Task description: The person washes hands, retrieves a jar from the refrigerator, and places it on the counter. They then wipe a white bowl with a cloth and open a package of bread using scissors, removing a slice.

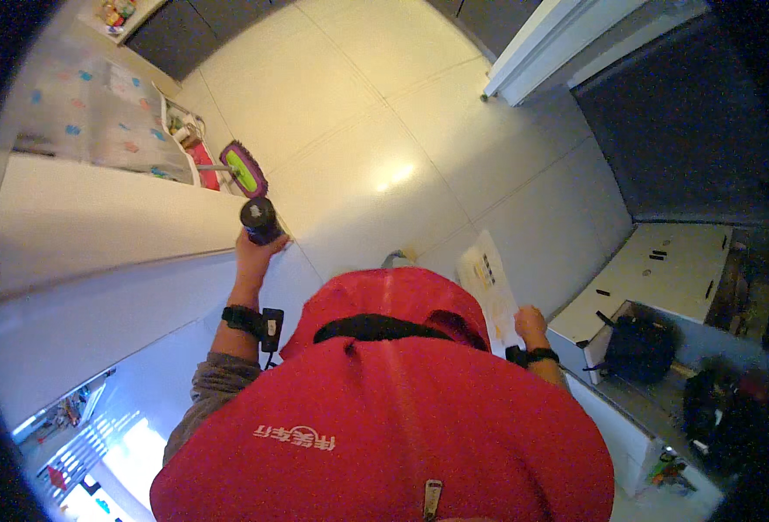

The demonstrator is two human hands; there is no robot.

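My left hand [258, 258] is wrapped around a dark cylindrical container [260, 220], perhaps a jar or cup, with its round top facing up. It is held out to the left, close to a white wall edge. Low on the right, my right hand [530, 324] is closed at the edge of a flat whitish sheet or packet [487, 282] with yellow and dark print. That piece hangs beside the red apron [391, 404] on my body, which hides part of it. Whether it is paper, card or plastic cannot be told.
Beyond my left hand, a purple and green mop head [245, 169] leans by a cabinet covered with patterned plastic [107, 121]. Pale floor tiles [371, 137] stretch ahead. A white door frame [521, 59] stands front right. On the right are a white cabinet [658, 267] and a dark bag [642, 346].
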